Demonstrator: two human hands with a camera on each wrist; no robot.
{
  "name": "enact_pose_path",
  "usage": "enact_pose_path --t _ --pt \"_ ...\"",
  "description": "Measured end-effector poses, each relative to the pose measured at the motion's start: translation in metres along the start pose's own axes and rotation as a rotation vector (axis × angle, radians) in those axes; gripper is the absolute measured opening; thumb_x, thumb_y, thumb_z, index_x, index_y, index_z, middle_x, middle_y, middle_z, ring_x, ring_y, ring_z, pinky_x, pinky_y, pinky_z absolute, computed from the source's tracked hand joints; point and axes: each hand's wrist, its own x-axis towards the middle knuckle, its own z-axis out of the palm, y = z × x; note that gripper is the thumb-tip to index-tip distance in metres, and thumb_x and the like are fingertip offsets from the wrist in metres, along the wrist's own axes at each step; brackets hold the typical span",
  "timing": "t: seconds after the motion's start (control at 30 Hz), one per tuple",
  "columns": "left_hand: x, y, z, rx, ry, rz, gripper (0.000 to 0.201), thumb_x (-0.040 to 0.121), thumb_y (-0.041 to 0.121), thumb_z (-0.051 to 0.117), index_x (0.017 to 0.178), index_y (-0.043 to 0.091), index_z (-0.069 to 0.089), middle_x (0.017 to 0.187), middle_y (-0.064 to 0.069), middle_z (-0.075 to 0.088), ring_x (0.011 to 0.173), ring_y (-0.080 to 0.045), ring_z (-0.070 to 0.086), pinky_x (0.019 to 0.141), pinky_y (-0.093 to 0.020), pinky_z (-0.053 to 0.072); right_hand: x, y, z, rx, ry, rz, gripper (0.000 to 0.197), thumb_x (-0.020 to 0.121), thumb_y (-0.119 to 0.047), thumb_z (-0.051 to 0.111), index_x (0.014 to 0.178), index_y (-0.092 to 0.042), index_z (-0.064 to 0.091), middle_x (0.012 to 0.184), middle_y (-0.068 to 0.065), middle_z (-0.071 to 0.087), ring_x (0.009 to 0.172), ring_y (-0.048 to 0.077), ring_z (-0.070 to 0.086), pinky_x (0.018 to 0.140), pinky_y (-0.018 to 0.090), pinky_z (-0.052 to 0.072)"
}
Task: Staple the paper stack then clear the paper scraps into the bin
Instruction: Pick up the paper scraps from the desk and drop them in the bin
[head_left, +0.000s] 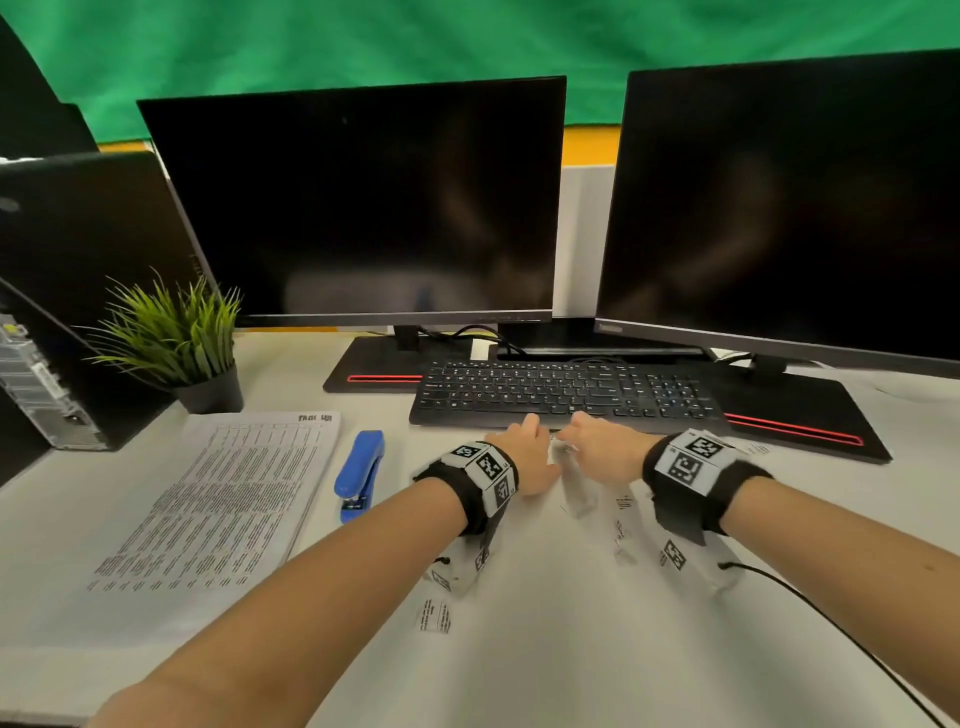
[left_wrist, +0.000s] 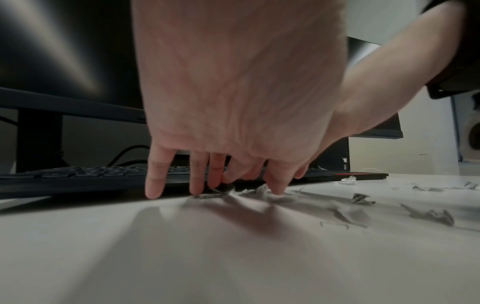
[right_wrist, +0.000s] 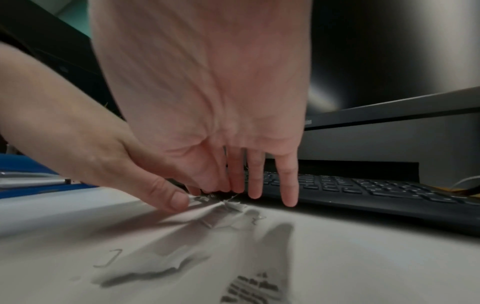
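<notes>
Beside the keyboard, left hand and right hand pinch paper scraps

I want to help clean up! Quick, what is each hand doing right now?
Left hand: fingers down on the desk, gathering paper scraps.
Right hand: fingertips pinching at the same scraps beside the keyboard.

Left hand, right hand meet over scraps before keyboard.
</notes>
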Motion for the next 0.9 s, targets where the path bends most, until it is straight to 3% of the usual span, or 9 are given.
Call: enact_pose_path --t 0.13,0.33,0.4,0.53,0.63,0.73,0.8,0.9 --pt "0.003 0.000 -0.001 0.025 -0.063 -0.003 0.054 0.097 0.041 0.033 0.138 0.006 0.037 0.138 -0.013 0.034 0.125 -0.030 0.045 0.102 -0.046 0.043 0.004 -0.004 0.007 -0.094 -0.083 -0.031 0.041 0.094 -0.009 0.040 0.134 -0.008 0.043 0.131 0.013 0.040 0.117 0.028 0.048 0.095 0.034 0.039" --pt "0.000 -0.006 -0.003 0.055 -0.110 0.015 0.054 0.097 0.041 0.033 0.136 0.004 0.042 0.140 -0.012 0.032 0.124 -0.031 0.045 0.102 -0.047 0.043 -0.022 0.010 0.012 0.009 -0.109 -0.061 0.040 0.096 -0.009 0.037 0.134 -0.007 0.049 0.136 0.016 0.045 0.123 0.032 0.046 0.103 0.038 0.038" --pt "-0.005 -0.006 -0.005 0.055 -0.134 0.023 0.054 0.097 0.042 0.034 0.136 0.005 0.042 0.142 -0.011 0.031 0.125 -0.031 0.046 0.102 -0.046 0.043 -0.021 0.016 0.007 0.045 -0.047 -0.040 0.043 0.095 -0.006 0.036 0.136 -0.010 0.047 0.133 0.013 0.046 0.121 0.030 0.048 0.100 0.037 0.040" --pt "-0.026 -0.005 -0.007 0.047 -0.181 0.046 0.055 0.096 0.042 0.036 0.138 0.007 0.039 0.143 -0.011 0.029 0.124 -0.031 0.046 0.102 -0.043 0.041 -0.002 0.008 0.004 0.040 0.048 -0.035 0.042 0.097 -0.013 0.035 0.138 -0.019 0.041 0.107 0.004 0.037 0.096 0.019 0.045 0.080 0.032 0.038" --pt "-0.044 -0.003 -0.010 0.047 -0.238 0.091 0.053 0.098 0.040 0.033 0.138 0.006 0.039 0.145 -0.013 0.029 0.125 -0.031 0.045 0.103 -0.041 0.039 0.010 -0.007 0.006 -0.032 -0.001 -0.065 0.036 0.095 -0.018 0.039 0.131 -0.020 0.046 0.107 0.004 0.033 0.098 0.020 0.040 0.084 0.034 0.040" --pt "-0.058 -0.003 -0.015 -0.030 -0.303 0.169 0.046 0.100 0.035 0.032 0.135 0.009 0.046 0.141 -0.015 0.036 0.126 -0.031 0.042 0.106 -0.038 0.033 0.013 -0.013 0.010 -0.176 -0.101 -0.100 0.042 0.086 -0.007 0.054 0.126 -0.020 0.051 0.122 0.005 0.038 0.108 0.024 0.042 0.093 0.039 0.046" --pt "-0.060 -0.010 -0.018 -0.174 -0.268 0.210 0.041 0.099 0.033 0.037 0.129 0.013 0.056 0.131 -0.015 0.047 0.120 -0.031 0.048 0.105 -0.038 0.038 0.007 -0.010 0.008 -0.204 -0.166 -0.114 0.041 0.088 -0.008 0.048 0.129 -0.016 0.050 0.127 0.010 0.043 0.114 0.025 0.042 0.098 0.038 0.044" --pt "-0.053 -0.021 -0.023 -0.335 -0.029 0.157 0.032 0.096 0.025 0.046 0.115 0.012 0.069 0.118 -0.010 0.066 0.110 -0.026 0.060 0.097 -0.036 0.048 -0.008 0.003 0.005 -0.045 -0.200 -0.104 0.044 0.093 -0.014 0.040 0.135 -0.021 0.048 0.127 0.008 0.040 0.121 0.026 0.043 0.103 0.036 0.040"
